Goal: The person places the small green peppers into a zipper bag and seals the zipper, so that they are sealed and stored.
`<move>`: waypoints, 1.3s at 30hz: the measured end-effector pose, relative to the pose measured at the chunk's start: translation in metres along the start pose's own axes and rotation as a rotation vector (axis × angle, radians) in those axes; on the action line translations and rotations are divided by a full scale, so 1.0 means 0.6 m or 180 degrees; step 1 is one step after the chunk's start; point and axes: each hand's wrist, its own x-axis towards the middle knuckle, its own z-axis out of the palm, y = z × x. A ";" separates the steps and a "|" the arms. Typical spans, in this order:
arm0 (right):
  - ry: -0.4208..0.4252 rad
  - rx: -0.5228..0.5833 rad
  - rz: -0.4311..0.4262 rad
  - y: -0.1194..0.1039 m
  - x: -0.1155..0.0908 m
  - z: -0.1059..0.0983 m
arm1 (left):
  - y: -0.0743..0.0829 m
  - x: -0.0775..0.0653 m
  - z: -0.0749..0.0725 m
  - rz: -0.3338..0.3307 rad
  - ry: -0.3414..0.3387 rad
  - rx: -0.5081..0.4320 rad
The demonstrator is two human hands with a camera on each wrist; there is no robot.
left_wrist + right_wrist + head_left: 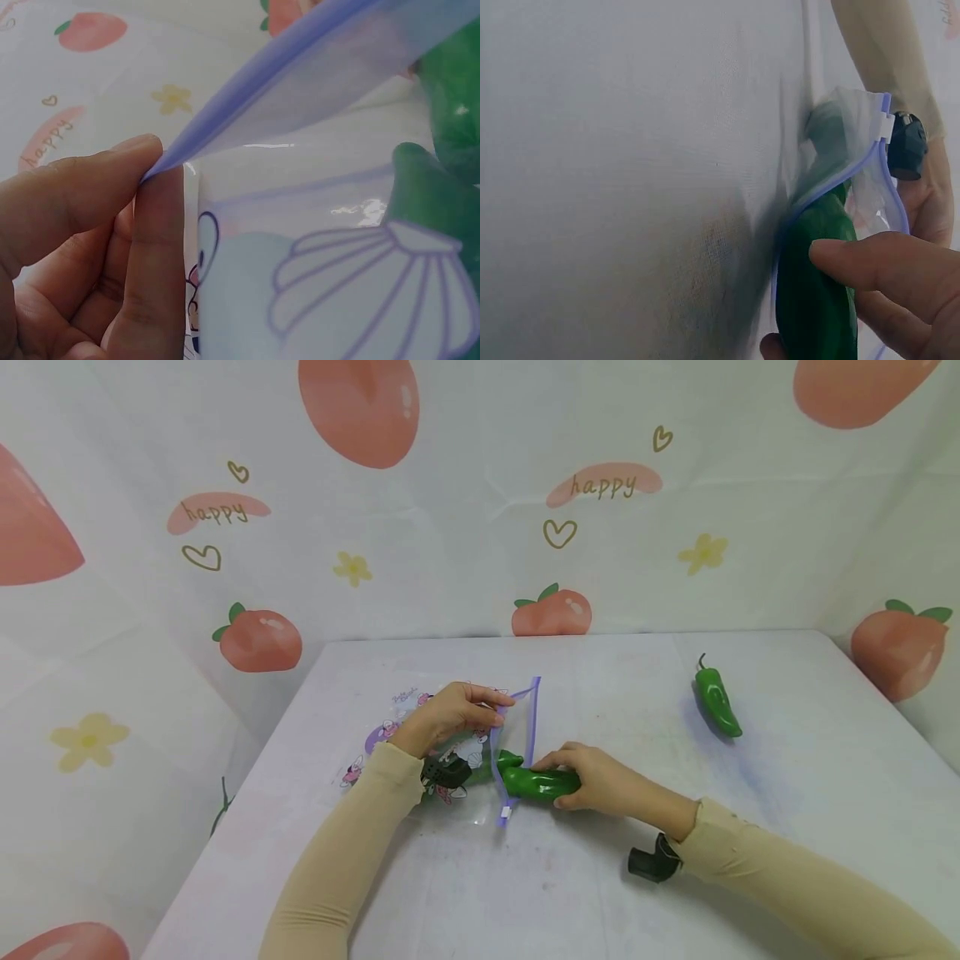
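Note:
A clear zip bag (480,814) with cartoon prints and a purple zip edge lies on the table, its mouth spread toward the right. Thumb and finger of my left hand (450,714) pinch the purple edge, plain in the left wrist view (90,240). My right hand (600,781) grips a green pepper (540,784), whose front end is in the bag's mouth; the right wrist view shows the thumb along the pepper (817,300). Inside the bag other green peppers (483,770) show through the film, partly hidden by my left wrist.
Another green pepper (717,702) with a curved stem lies at the table's back right. A white slider (506,812) sits at the near end of the zip. Behind the table (600,893) hangs a printed cloth (465,552). A thin green stem (222,806) shows at the left edge.

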 end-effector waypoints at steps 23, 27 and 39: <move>0.0098 0.0086 0.0034 0.003 0.006 -0.003 | -0.001 0.001 0.001 -0.0045 0.0035 0.0041; 0.0064 0.0242 0.0073 0.006 0.007 -0.005 | -0.002 0.001 0.001 -0.0036 0.0044 0.0048; 0.0154 0.0433 -0.0107 0.010 0.005 -0.013 | 0.000 -0.001 -0.001 0.0013 -0.0024 -0.0002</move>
